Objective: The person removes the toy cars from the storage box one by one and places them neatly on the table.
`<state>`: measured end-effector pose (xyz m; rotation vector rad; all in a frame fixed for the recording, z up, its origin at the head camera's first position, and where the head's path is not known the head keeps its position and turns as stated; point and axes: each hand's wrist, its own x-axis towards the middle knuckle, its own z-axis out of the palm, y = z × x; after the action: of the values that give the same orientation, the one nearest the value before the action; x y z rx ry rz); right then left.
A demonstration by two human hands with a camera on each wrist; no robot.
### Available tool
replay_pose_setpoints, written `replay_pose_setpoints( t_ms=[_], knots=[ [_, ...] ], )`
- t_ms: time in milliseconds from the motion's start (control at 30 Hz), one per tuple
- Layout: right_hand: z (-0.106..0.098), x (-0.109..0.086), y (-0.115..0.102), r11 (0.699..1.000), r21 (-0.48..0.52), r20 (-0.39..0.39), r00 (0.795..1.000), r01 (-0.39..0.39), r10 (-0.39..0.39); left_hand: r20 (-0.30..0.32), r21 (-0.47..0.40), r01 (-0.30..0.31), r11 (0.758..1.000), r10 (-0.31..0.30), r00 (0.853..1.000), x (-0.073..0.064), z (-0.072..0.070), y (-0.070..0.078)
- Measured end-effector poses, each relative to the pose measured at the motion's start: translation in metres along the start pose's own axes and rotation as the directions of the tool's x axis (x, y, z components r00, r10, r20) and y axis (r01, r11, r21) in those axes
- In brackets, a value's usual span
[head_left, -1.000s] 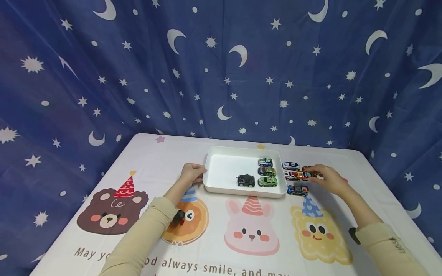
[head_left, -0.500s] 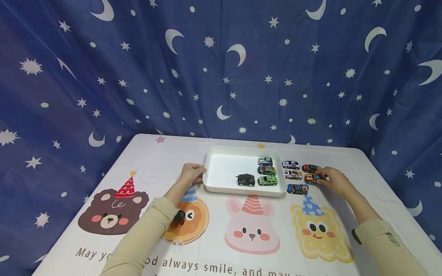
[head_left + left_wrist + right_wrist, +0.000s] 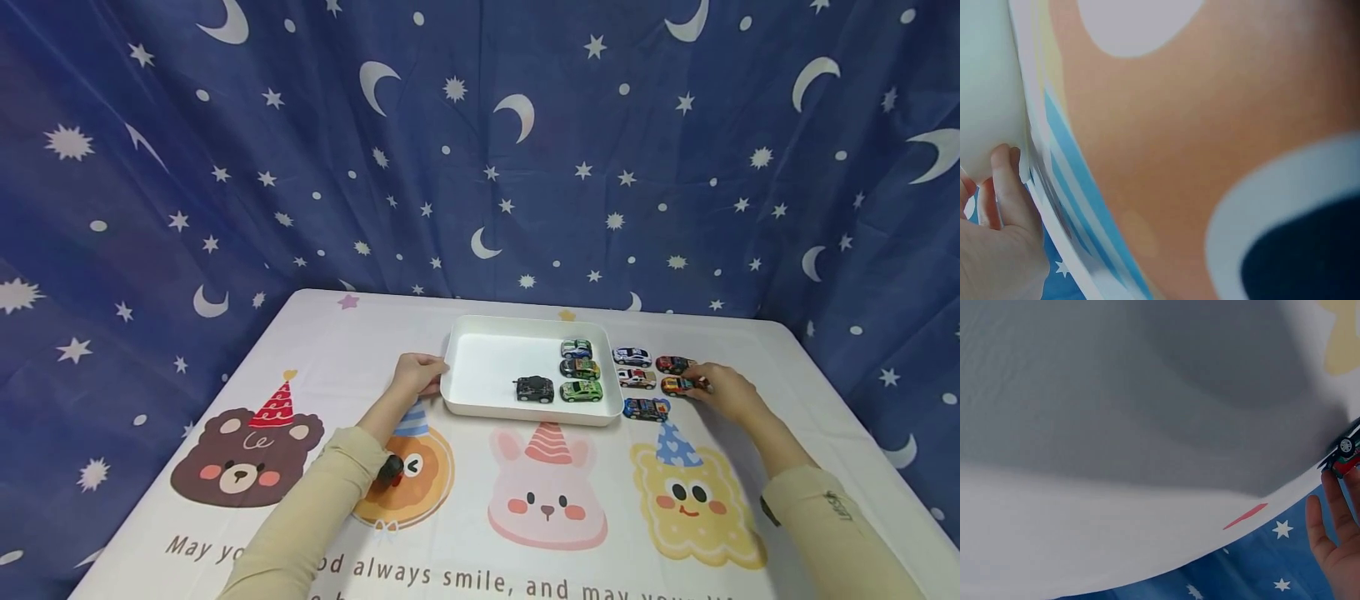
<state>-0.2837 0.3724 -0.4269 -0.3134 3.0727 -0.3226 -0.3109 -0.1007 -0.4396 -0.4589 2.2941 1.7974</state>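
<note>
Left hand [image 3: 415, 375] pinches the tray [image 3: 483, 367]; right hand [image 3: 731, 395] touches a car [image 3: 1344, 464] right of it, grip unclear.

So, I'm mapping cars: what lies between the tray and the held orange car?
The head view shows a white and red car between the tray and orange car.

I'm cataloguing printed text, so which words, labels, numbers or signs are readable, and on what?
Tablecloth: "May yo", then past the left sleeve "od always smile, and may"; the rest is cut off.
Right sleeve: dark lettering, too small to read.
Toy cars: markings too small to read.
</note>
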Motion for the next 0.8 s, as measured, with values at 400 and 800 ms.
replay_pose_setpoints(
  t_ms=[400,800],
  knots=[
    [-0.015,-0.002,-0.009,0.998,0.035,-0.074,0.996,0.046,-0.043,-0.005,0.002,-0.003,1.000,0.003,1.000,0.003,0.001,0.002],
    [-0.034,-0.002,-0.048,0.995,0.088,-0.118,0.993,0.044,-0.033,0.010,-0.014,-0.001,1.000,0.001,1.000,0.000,-0.001,0.000]
  ],
)
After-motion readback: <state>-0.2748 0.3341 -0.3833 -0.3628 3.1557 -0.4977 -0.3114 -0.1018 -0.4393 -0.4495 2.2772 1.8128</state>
